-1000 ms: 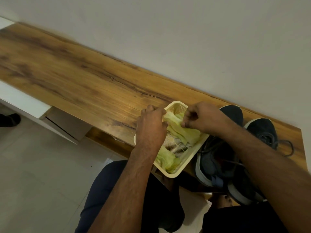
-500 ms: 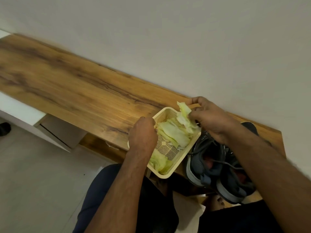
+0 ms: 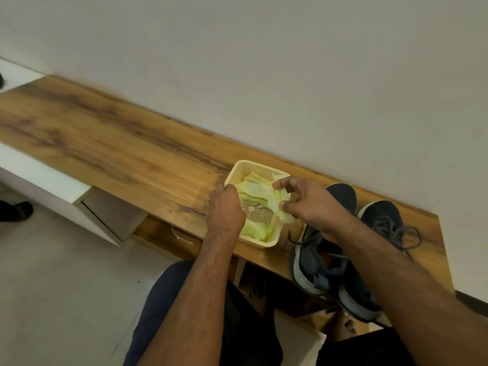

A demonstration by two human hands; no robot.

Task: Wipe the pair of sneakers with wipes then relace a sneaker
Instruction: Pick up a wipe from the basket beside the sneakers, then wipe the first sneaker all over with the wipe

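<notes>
Left hand [image 3: 224, 210] gripping basket [image 3: 253, 165] rim, right hand [image 3: 309, 204] pinching wipes [image 3: 260, 192], sneakers [image 3: 317, 260] alongside.

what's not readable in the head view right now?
- Left hand: fingertips curl over the basket rim; the grip itself is hidden behind the knuckles.
- Wipes: count unclear; overlapping folds, right hand pinches one.
- Near sneaker: middle covered by the right forearm.
- Far sneaker: heel hidden by the same forearm; lacing state unclear.

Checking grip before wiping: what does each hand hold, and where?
Right hand pinches a wipe at its right end; left hand grips the basket by its left rim.
</notes>
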